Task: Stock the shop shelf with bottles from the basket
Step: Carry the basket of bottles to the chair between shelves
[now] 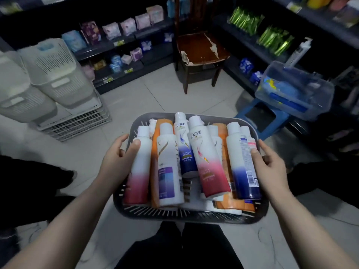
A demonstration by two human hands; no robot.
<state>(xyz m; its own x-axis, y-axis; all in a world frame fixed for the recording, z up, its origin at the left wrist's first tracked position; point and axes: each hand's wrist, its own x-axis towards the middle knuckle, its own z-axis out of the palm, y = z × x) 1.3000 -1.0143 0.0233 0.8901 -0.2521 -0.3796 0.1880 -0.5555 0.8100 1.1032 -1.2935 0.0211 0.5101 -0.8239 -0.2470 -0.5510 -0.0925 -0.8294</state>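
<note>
**Basket full, shelf not begun**

Grey basket (pixel 191 215) carried above the floor, gripped by both rims: left hand (pixel 116 162) closed on the left edge, right hand (pixel 270 164) on the right. Bottles (pixel 206 162) all inside, lying flat, caps pointing away, long axes running front to back. Shelf (pixel 116 49) ahead, nothing stocked yet.

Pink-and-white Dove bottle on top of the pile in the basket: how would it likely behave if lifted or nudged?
The pink-and-white Dove bottle looks like rigid plastic, so it should keep its shape. It is round, lying on its side across other bottles in the basket, so a nudge would probably roll it. Its glossy surface may be a bit slippery.
</note>
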